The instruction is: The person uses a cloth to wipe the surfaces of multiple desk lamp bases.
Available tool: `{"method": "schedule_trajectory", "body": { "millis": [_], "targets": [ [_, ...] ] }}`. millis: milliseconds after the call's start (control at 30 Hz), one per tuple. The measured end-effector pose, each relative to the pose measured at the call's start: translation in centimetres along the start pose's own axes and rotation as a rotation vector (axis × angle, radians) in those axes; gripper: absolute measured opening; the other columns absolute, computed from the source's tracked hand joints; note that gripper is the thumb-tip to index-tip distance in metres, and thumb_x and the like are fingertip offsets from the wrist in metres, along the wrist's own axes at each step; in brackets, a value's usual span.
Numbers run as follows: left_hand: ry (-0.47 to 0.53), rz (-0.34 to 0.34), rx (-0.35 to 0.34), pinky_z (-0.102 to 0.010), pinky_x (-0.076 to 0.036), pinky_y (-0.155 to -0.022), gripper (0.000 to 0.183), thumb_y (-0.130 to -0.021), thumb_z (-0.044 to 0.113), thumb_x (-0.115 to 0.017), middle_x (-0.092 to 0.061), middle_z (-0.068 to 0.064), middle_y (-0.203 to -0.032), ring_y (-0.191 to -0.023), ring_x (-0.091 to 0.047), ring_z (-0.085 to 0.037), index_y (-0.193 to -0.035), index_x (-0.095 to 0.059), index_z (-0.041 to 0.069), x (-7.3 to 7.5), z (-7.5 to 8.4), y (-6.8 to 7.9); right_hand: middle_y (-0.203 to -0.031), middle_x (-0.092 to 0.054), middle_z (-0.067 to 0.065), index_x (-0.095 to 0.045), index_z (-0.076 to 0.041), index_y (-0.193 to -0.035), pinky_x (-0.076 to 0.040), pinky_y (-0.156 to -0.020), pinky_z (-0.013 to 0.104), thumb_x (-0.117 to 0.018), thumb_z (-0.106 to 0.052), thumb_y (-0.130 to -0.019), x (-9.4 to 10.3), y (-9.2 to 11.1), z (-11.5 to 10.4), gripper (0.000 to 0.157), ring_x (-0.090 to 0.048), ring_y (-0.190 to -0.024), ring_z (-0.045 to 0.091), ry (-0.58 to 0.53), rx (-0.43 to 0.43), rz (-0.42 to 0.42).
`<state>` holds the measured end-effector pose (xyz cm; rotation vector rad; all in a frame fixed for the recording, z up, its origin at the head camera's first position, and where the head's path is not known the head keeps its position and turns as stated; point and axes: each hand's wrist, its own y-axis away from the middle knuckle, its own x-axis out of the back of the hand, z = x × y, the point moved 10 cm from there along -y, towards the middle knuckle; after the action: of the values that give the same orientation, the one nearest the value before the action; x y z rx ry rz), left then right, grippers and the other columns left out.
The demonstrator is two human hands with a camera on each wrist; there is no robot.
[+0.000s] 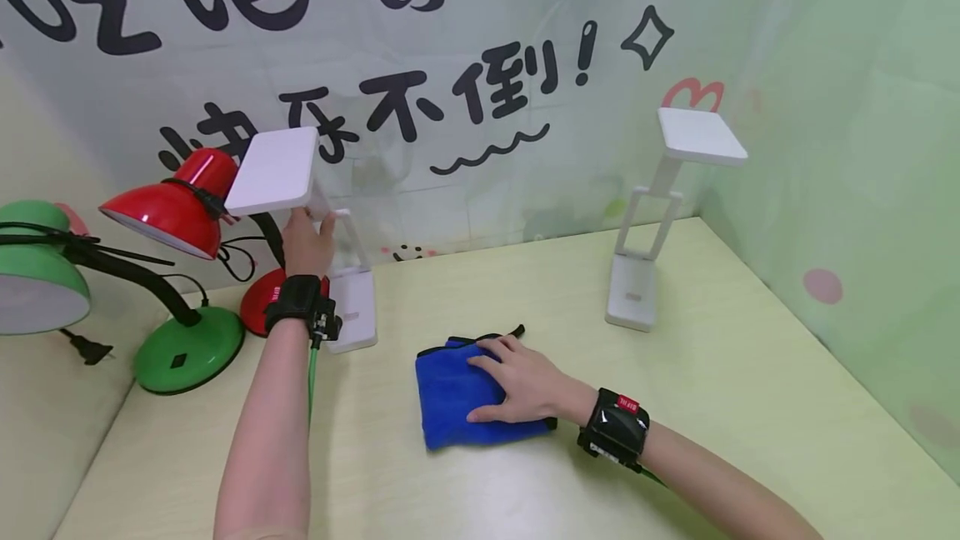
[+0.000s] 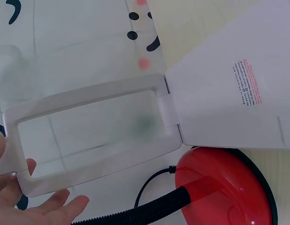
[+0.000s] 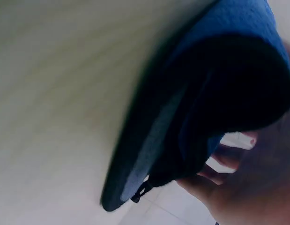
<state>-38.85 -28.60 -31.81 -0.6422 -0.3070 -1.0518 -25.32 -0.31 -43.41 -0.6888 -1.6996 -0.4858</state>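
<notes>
Head view: the left hand (image 1: pixel 307 247) grips a white plastic folding lamp (image 1: pixel 351 307) near its upper joint, fingertips partly hidden. The right hand (image 1: pixel 525 382) rests, fingers spread, on a folded, black-edged blue cloth (image 1: pixel 450 398) well inside the pale table's (image 1: pixel 555 298) edges.

Left wrist view: the lamp's base is cut off.

Right wrist view: the cloth's inner folds are too dark to read.

The head view is bright and mostly clear. Light seems to come from above: the counter (image 1: pixel 495 494) shines white just in front of the blue cloth (image 1: pixel 453 398), and the red lamp (image 1: pixel 165 208) left of it gleams. A soft shadow lies right of the cloth. The left wrist view is a bit hazy. The right one is dim and blurry, the cloth's inside nearly black.
</notes>
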Motion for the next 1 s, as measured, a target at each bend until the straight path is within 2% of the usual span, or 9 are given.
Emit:
{"method": "schedule_trajectory", "body": {
  "millis": [167, 300, 400, 467, 567, 700, 833, 1000],
  "targets": [
    [-0.061, -0.009, 0.044, -0.052, -0.032, -0.112, 0.046, -0.1, 0.019, -0.047, -0.046, -0.025, -0.141, -0.131, -0.045, -0.04, -0.139, -0.036, -0.003, 0.2, -0.2, -0.3, -0.141, -0.046, 0.011, -0.059, -0.012, -0.127, -0.053, -0.087, 0.04, -0.068, -0.053, -0.079, -0.2, -0.1, -0.3, 0.063, -0.045, -0.122, 0.028, 0.081, 0.027, -0.018],
    [-0.088, -0.01, 0.054, -0.051, -0.034, -0.11, 0.043, -0.1, 0.018, -0.046, -0.047, -0.026, -0.138, -0.129, -0.046, -0.041, -0.137, -0.038, -0.004, 0.3, -0.2, -0.4, -0.128, -0.055, 0.009, -0.065, -0.011, -0.111, -0.054, -0.07, 0.035, -0.071, -0.038, -0.079, 0.3, -0.3, -0.5, 0.042, -0.05, -0.108, 0.027, 0.128, 0.027, 0.039],
    [-0.095, -0.019, 0.048, -0.052, -0.035, -0.109, 0.041, -0.1, 0.018, -0.046, -0.049, -0.026, -0.136, -0.126, -0.047, -0.041, -0.135, -0.04, -0.003, 0.1, 0.0, -0.2, -0.122, -0.059, 0.008, -0.067, -0.011, -0.104, -0.052, -0.062, 0.032, -0.072, -0.032, -0.079, 0.7, -0.3, -0.6, 0.032, -0.053, -0.101, 0.025, 0.138, 0.026, 0.075],
    [-0.108, -0.026, 0.023, -0.052, -0.037, -0.106, 0.039, -0.1, 0.017, -0.046, -0.052, -0.027, -0.132, -0.122, -0.049, -0.042, -0.132, -0.041, -0.004, -0.2, 0.3, 0.0, -0.12, -0.061, 0.008, -0.067, -0.011, -0.102, -0.052, -0.061, 0.031, -0.071, -0.029, -0.08, 1.0, -0.2, -0.5, 0.029, -0.054, -0.099, 0.024, 0.134, 0.025, 0.089],
    [-0.158, -0.023, -0.039, -0.052, -0.042, -0.097, 0.034, -0.1, 0.017, -0.047, -0.057, -0.03, -0.115, -0.109, -0.054, -0.044, -0.123, -0.046, -0.007, -0.7, 0.9, 0.3, -0.118, -0.063, 0.008, -0.067, -0.009, -0.104, -0.054, -0.065, 0.033, -0.07, -0.027, -0.08, 1.5, 0.2, -0.4, 0.029, -0.056, -0.099, 0.024, 0.122, 0.027, 0.112],
    [-0.213, -0.018, -0.106, -0.051, -0.044, -0.085, 0.03, -0.1, 0.018, -0.049, -0.06, -0.03, -0.098, -0.093, -0.056, -0.043, -0.115, -0.05, -0.008, -1.6, 2.0, 1.1, -0.112, -0.066, 0.008, -0.067, -0.007, -0.106, -0.056, -0.072, 0.035, -0.068, -0.024, -0.081, 3.0, 1.0, -0.2, 0.03, -0.06, -0.099, 0.024, 0.109, 0.034, 0.183],
    [-0.211, -0.035, -0.144, -0.051, -0.047, -0.081, 0.027, -0.099, 0.017, -0.049, -0.064, -0.028, -0.096, -0.087, -0.059, -0.041, -0.11, -0.055, -0.006, -2.8, 3.3, 2.3, -0.106, -0.068, 0.007, -0.067, -0.006, -0.102, -0.057, -0.073, 0.034, -0.068, -0.022, -0.08, 5.3, 1.8, -0.2, 0.027, -0.062, -0.096, 0.023, 0.104, 0.039, 0.296],
    [-0.205, -0.036, -0.235, -0.054, -0.047, -0.074, 0.021, -0.099, 0.015, -0.05, -0.065, -0.026, -0.097, -0.087, -0.061, -0.042, -0.105, -0.057, -0.003, -4.5, 5.8, 4.1, -0.105, -0.069, 0.007, -0.067, -0.005, -0.104, -0.057, -0.074, 0.034, -0.07, -0.022, -0.079, 7.8, 2.2, -0.5, 0.03, -0.062, -0.097, 0.023, 0.164, 0.036, 0.416]
  ]
}}
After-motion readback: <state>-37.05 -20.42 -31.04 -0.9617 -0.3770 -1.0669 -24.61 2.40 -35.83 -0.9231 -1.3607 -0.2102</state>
